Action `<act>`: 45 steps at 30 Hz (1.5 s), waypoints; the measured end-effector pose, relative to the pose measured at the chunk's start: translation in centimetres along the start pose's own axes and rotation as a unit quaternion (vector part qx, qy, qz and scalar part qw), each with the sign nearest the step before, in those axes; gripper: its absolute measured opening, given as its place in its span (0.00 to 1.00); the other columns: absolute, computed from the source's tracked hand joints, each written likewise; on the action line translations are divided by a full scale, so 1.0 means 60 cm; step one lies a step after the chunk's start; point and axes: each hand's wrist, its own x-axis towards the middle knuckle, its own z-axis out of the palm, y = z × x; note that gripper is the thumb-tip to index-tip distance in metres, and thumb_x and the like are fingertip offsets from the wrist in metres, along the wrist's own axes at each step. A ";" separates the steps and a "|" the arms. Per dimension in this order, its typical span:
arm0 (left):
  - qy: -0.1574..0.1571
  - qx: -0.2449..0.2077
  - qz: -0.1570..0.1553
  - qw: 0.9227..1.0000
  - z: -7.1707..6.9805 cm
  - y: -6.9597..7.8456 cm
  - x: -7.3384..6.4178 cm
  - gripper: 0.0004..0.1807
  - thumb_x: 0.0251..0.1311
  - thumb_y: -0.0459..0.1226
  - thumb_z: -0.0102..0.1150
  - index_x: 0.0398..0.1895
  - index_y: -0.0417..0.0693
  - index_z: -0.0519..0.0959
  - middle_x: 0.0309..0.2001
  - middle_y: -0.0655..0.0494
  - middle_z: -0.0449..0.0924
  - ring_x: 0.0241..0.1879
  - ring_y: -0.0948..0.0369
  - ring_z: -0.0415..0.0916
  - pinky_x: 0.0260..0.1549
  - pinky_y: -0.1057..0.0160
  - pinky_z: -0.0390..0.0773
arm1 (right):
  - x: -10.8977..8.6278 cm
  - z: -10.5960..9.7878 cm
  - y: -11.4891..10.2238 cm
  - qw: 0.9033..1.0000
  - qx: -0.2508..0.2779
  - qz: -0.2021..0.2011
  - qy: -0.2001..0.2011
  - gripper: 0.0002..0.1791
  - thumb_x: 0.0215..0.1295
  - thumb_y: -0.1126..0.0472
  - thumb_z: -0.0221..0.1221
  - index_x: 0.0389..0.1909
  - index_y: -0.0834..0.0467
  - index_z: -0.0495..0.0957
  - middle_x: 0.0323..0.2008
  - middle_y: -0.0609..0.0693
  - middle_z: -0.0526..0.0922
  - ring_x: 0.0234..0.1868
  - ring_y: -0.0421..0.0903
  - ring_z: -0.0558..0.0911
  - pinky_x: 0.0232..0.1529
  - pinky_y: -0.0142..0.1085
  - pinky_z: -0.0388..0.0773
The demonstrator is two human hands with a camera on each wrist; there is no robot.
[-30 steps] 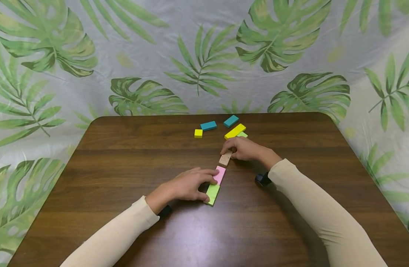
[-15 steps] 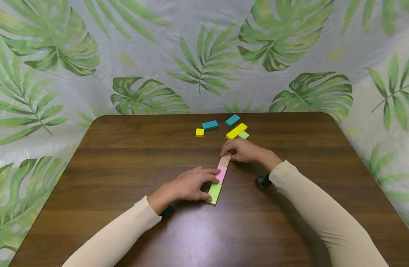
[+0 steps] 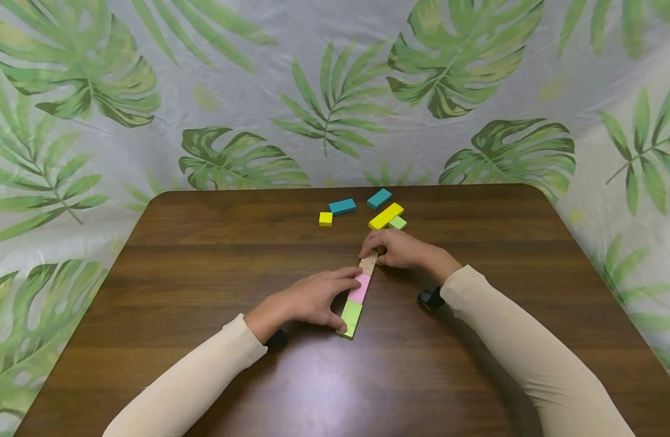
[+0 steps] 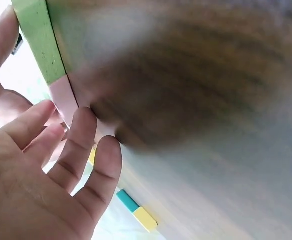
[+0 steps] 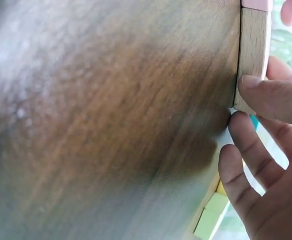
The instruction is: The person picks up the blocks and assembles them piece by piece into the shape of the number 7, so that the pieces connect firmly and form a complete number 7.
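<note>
Three flat rectangular blocks lie end to end in a slanting row: light green (image 3: pixel 354 315) nearest, pink (image 3: pixel 360 291) in the middle, plain wood (image 3: pixel 369 263) farthest. At the far end, my right hand (image 3: pixel 405 249) pinches the wooden block; the right wrist view shows the thumb (image 5: pixel 266 92) against its side, with the fingers beyond. Along the row's left side lies my left hand (image 3: pixel 315 300), its thumb at the green block's near end and its fingertips on the pink block. Its other fingers (image 4: pixel 105 165) are spread loosely in the left wrist view.
Behind the row, a long yellow block (image 3: pixel 386 216) lies against a light green block (image 3: pixel 398 223). Two teal blocks, one farther left (image 3: pixel 343 206) and one farther right (image 3: pixel 379 198), lie near the table's back edge. A small yellow block (image 3: pixel 326 219) sits beside the left teal one.
The gap between the wooden and pink blocks has closed, and the wooden block now meets the pink one. My left fingers have shifted slightly forward along the pink block.
</note>
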 end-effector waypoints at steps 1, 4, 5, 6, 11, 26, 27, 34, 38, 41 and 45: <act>-0.002 -0.002 0.000 1.000 -0.001 -0.001 0.001 0.46 0.51 0.51 0.73 0.74 0.52 0.65 0.80 0.59 0.50 0.77 0.54 0.55 0.72 0.49 0.63 | 0.000 0.000 -0.001 1.000 -0.002 0.001 0.001 0.20 0.60 0.75 0.59 0.48 0.53 0.86 0.51 0.52 0.84 0.39 0.45 0.78 0.41 0.35 0.76; -0.007 -0.003 0.004 1.000 -0.002 -0.004 0.004 0.48 0.51 0.52 0.72 0.75 0.53 0.63 0.80 0.60 0.49 0.77 0.53 0.56 0.72 0.49 0.62 | -0.002 -0.002 -0.003 1.000 -0.006 0.001 0.005 0.19 0.60 0.75 0.60 0.48 0.53 0.86 0.52 0.51 0.84 0.40 0.45 0.79 0.42 0.35 0.77; -0.009 -0.004 0.005 1.000 -0.002 -0.005 0.005 0.48 0.51 0.52 0.72 0.75 0.53 0.62 0.80 0.60 0.49 0.76 0.53 0.56 0.72 0.49 0.62 | -0.002 -0.002 -0.004 1.000 -0.006 0.001 0.006 0.19 0.60 0.75 0.60 0.48 0.53 0.86 0.52 0.51 0.84 0.40 0.45 0.79 0.42 0.35 0.77; -0.010 -0.003 0.005 1.000 -0.002 -0.005 0.006 0.49 0.51 0.52 0.72 0.76 0.53 0.61 0.80 0.60 0.49 0.77 0.53 0.55 0.72 0.49 0.61 | -0.003 -0.003 -0.004 1.000 -0.003 0.001 0.007 0.19 0.60 0.75 0.60 0.47 0.54 0.86 0.52 0.51 0.84 0.40 0.45 0.79 0.42 0.35 0.77; -0.026 -0.004 0.006 1.000 0.000 -0.006 0.011 0.51 0.52 0.53 0.71 0.78 0.55 0.56 0.81 0.62 0.44 0.78 0.52 0.52 0.74 0.48 0.58 | -0.004 -0.002 -0.003 1.000 0.006 0.001 0.003 0.19 0.60 0.75 0.60 0.48 0.53 0.86 0.52 0.52 0.84 0.40 0.45 0.79 0.42 0.36 0.78; -0.052 -0.016 0.010 0.998 -0.002 -0.008 0.016 0.56 0.52 0.54 0.71 0.80 0.60 0.48 0.82 0.66 0.36 0.79 0.54 0.50 0.73 0.47 0.59 | -0.004 0.003 -0.003 1.000 0.006 0.005 0.006 0.20 0.59 0.75 0.59 0.47 0.54 0.87 0.51 0.52 0.84 0.39 0.44 0.79 0.41 0.34 0.76; -0.053 -0.014 0.010 0.998 -0.002 -0.008 0.016 0.56 0.52 0.54 0.70 0.80 0.60 0.48 0.82 0.66 0.36 0.79 0.55 0.50 0.73 0.47 0.59 | -0.003 0.003 -0.003 1.000 0.006 0.005 0.005 0.20 0.59 0.75 0.59 0.47 0.54 0.87 0.51 0.52 0.84 0.39 0.45 0.79 0.41 0.34 0.76; -0.059 -0.010 0.003 0.998 -0.002 -0.007 0.017 0.56 0.52 0.55 0.70 0.80 0.60 0.48 0.82 0.68 0.35 0.79 0.56 0.50 0.74 0.47 0.58 | -0.003 0.004 -0.003 1.000 0.004 0.004 0.007 0.20 0.59 0.76 0.59 0.46 0.54 0.87 0.51 0.52 0.84 0.38 0.44 0.78 0.40 0.33 0.75; -0.056 -0.009 0.005 0.998 -0.001 -0.005 0.015 0.55 0.52 0.55 0.70 0.80 0.60 0.49 0.82 0.68 0.35 0.79 0.54 0.51 0.74 0.47 0.58 | -0.003 0.004 -0.004 1.000 0.003 0.003 0.008 0.20 0.58 0.76 0.59 0.46 0.53 0.87 0.49 0.50 0.84 0.37 0.43 0.77 0.39 0.32 0.74; -0.058 -0.008 0.008 0.998 0.000 -0.003 0.011 0.55 0.52 0.55 0.70 0.80 0.60 0.49 0.82 0.68 0.35 0.79 0.52 0.50 0.74 0.47 0.57 | -0.003 0.005 -0.005 1.000 0.000 -0.003 0.008 0.20 0.57 0.75 0.60 0.45 0.52 0.87 0.47 0.49 0.85 0.36 0.44 0.77 0.39 0.32 0.74; -0.061 -0.003 0.012 0.998 0.001 -0.003 0.007 0.55 0.52 0.56 0.70 0.80 0.59 0.50 0.82 0.67 0.36 0.79 0.52 0.50 0.75 0.46 0.55 | -0.004 0.007 -0.009 1.000 -0.001 -0.009 0.007 0.20 0.56 0.75 0.61 0.43 0.51 0.88 0.43 0.47 0.84 0.35 0.44 0.77 0.38 0.32 0.73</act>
